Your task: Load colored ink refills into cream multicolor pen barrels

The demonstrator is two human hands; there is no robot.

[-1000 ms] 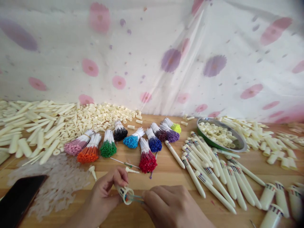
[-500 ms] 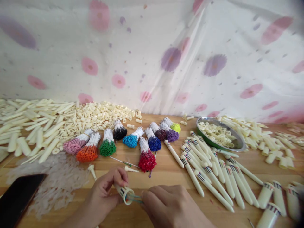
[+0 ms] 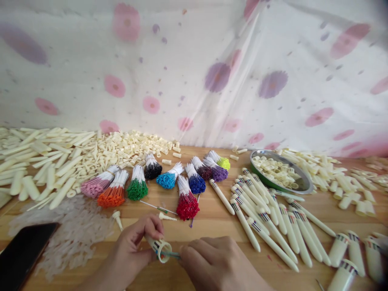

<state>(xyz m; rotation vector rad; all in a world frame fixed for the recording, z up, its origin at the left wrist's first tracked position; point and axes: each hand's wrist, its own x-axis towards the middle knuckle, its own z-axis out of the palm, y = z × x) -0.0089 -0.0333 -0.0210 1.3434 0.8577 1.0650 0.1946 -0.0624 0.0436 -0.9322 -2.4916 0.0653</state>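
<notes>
My left hand [image 3: 138, 240] is closed around a cream slotted pen barrel [image 3: 164, 251], whose round open end is turned toward my right hand. Coloured pieces show in the slots along its side. My right hand [image 3: 212, 258] grips thin blue-green tweezers [image 3: 175, 254], and their tips reach into the barrel's opening; the tips themselves are hidden inside. Just beyond my left hand lie a cream cone-shaped pen tip [image 3: 166, 217] and a loose green-ended refill [image 3: 162, 209]. Another cone-shaped tip [image 3: 117, 219] rests to the left.
Rubber-banded refill bundles, such as the red one [image 3: 187, 204], stand across the middle. Assembled pens [image 3: 242, 226] lie to the right, near a metal bowl [image 3: 306, 184] of slotted parts. Cream parts [image 3: 45, 153] are heaped at left, above clear plastic pieces [image 3: 75, 238] and a phone [image 3: 27, 250].
The tweezers' two prongs, apart before, are now closer together and reach slightly further across the barrel's opening. Both hands stay almost where they were.
</notes>
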